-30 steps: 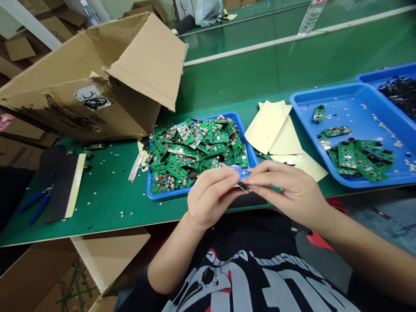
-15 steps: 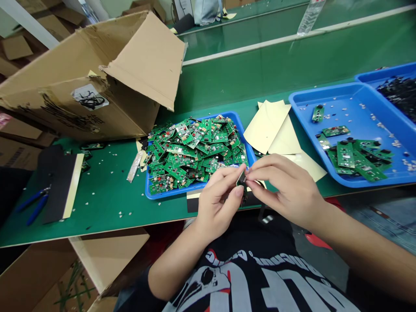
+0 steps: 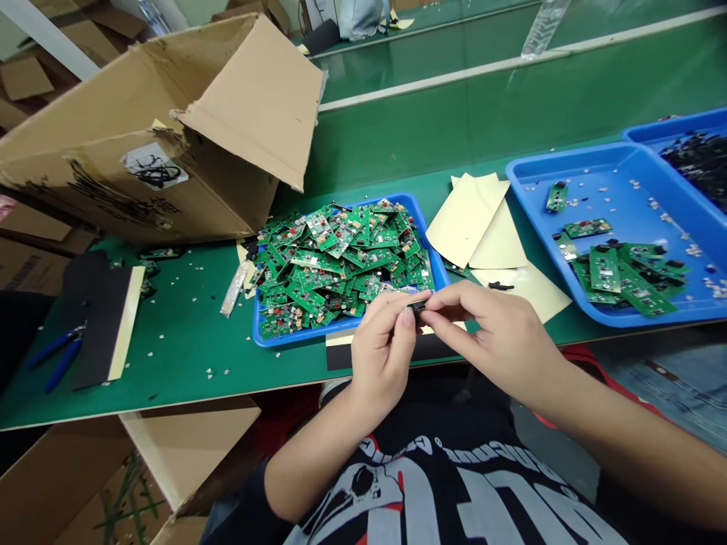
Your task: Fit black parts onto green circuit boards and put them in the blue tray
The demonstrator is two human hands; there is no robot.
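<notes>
My left hand (image 3: 379,344) is closed around a small circuit board, mostly hidden by the fingers. A small black part (image 3: 419,306) shows at the board's end, between the two hands. Thumb and fingertips of my right hand (image 3: 491,322) pinch this black part from the right; its exact fit on the board is hidden. Just beyond the hands is a blue tray (image 3: 436,261) heaped with green circuit boards (image 3: 341,261). Loose black pieces (image 3: 500,286) lie on yellowish paper sheets (image 3: 469,219) beyond my right hand.
At right, a second blue tray (image 3: 602,170) holds several boards and pale scraps; another tray (image 3: 653,135) contains black parts (image 3: 698,166). A large open cardboard box (image 3: 216,166) stands back left. Blue-handled pliers (image 3: 62,356) lie by black sheeting (image 3: 94,325). A plastic bottle (image 3: 544,30) stands at the back.
Both hands have lowered and turned the board, so its green face hardly shows now. The right hand has shifted slightly down, uncovering the black pieces on the paper.
</notes>
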